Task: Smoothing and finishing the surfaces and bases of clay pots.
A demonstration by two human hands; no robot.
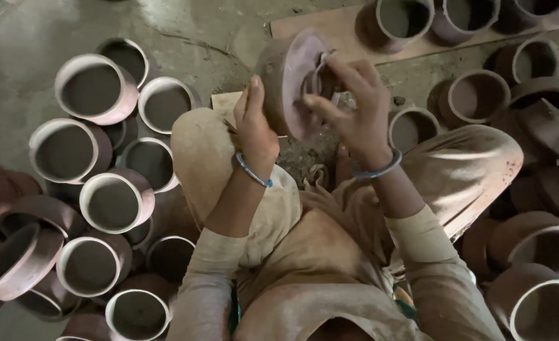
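Dusty sleeves and folded knees (456,170) fill the foreground as a potter sits on the floor. At twelve o'clock, the left hand (254,126) lies flat against the outer wall of a brown clay pot (285,82), steadying it on its side; the right hand (355,107) has its fingers closed on a small ring-shaped tool (317,79) pressed to the pot's base. Unfired clay of this kind looks heavy yet fragile, best cradled by wall and base, not by the thin rim. Finished pots (112,202) crowd nine o'clock; more pots (538,246) sit at three.
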